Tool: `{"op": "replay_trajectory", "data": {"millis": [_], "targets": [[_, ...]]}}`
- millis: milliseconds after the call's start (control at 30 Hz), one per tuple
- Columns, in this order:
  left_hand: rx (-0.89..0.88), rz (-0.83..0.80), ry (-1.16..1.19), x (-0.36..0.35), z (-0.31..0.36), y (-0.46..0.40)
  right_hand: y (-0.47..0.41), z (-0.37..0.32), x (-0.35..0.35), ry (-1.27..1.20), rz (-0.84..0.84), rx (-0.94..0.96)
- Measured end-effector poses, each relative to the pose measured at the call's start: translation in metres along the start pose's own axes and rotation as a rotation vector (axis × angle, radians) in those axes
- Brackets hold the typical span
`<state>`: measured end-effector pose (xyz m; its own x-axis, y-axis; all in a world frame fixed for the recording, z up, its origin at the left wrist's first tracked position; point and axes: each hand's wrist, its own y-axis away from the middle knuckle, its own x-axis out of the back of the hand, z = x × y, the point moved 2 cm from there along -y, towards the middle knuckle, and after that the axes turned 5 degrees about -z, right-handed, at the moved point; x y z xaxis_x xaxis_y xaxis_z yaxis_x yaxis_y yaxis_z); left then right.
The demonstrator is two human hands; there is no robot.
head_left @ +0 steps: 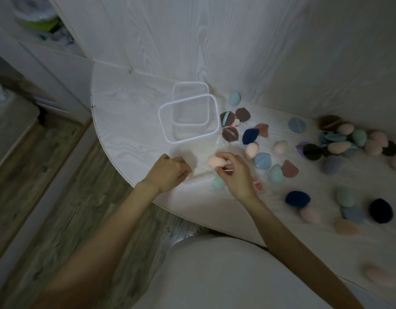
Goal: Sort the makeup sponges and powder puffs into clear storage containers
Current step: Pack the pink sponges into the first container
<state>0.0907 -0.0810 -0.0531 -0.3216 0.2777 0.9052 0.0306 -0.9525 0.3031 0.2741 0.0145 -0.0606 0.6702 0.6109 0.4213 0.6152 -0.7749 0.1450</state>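
Two clear storage containers stand on the white table (125,121): a larger one (168,132) in front and a smaller one (190,85) behind it, both with nothing inside. My right hand (234,172) pinches a pink egg-shaped makeup sponge (214,161) just in front of the larger container. My left hand (170,172) rests curled on the table to its left, with something pink (188,176) at its fingertips; what it is cannot be told. A teal sponge (218,182) lies under my right hand. Several sponges and powder puffs lie scattered to the right.
Brown puffs (242,114) and a dark blue puff (250,136) lie right of the containers. A heap of pink, teal and blue pieces (353,139) sits at far right. The table's curved edge (116,157) drops to a wooden floor on the left. Walls close the back.
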Motion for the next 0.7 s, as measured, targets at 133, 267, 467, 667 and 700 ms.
{"op": "replay_trajectory", "data": {"millis": [133,267,467,667,700], "targets": [[0.014,-0.020,-0.058,-0.006,0.004,0.009,-0.005,-0.006,-0.007,0.112,-0.014,0.032],[0.040,0.075,-0.030,-0.021,0.008,0.015,-0.016,-0.016,-0.022,0.514,-0.092,0.078],[0.107,0.127,0.036,-0.016,0.005,0.001,-0.045,-0.022,-0.042,0.964,-0.139,0.015],[0.091,0.036,-0.043,-0.017,0.003,-0.009,-0.049,-0.020,-0.044,0.899,-0.228,-0.069],[0.080,0.008,-0.068,-0.018,0.003,-0.011,-0.047,-0.018,-0.042,0.916,-0.210,-0.057]]}}
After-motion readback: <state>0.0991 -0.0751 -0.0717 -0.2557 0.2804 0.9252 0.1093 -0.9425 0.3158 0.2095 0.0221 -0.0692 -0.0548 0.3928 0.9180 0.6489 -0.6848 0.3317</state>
